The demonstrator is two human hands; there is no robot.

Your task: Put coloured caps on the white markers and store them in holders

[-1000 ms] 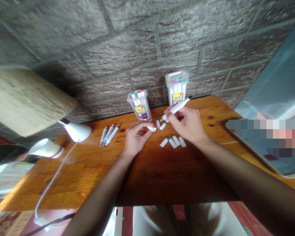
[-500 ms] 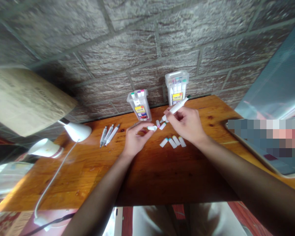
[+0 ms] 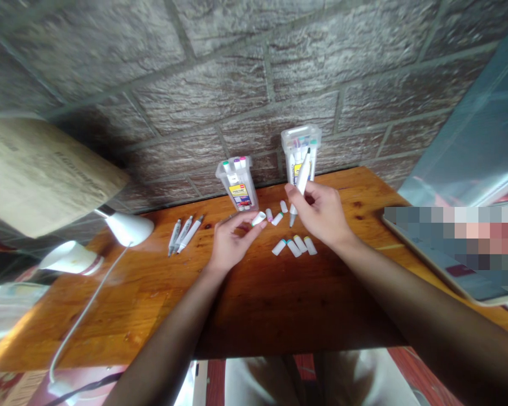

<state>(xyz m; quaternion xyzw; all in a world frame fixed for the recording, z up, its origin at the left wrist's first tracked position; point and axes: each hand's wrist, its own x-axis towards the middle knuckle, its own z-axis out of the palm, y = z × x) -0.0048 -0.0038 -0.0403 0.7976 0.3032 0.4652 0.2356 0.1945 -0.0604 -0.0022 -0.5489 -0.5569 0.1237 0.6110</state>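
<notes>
My right hand (image 3: 319,213) is closed round a white marker (image 3: 301,176), held nearly upright with its bare tip pointing down at the table. My left hand (image 3: 232,239) pinches a small white marker cap (image 3: 259,218) between thumb and fingers, just left of the marker's tip. Several loose caps lie on the wooden table (image 3: 254,293): some (image 3: 276,216) between my hands and a row (image 3: 294,246) under my right wrist. Three capless markers (image 3: 183,233) lie to the left. Two clear marker boxes (image 3: 237,183) (image 3: 300,149) stand against the wall.
A white desk lamp (image 3: 125,225) with its cable sits at the left, under a cardboard box (image 3: 42,175). A tablet-like flat device (image 3: 452,254) lies at the right edge. A stone-pattern wall (image 3: 237,73) backs the table.
My right hand has swung the marker from a slant to nearly upright, tip down. My left hand has lifted the cap slightly toward it. The view shifted a little.
</notes>
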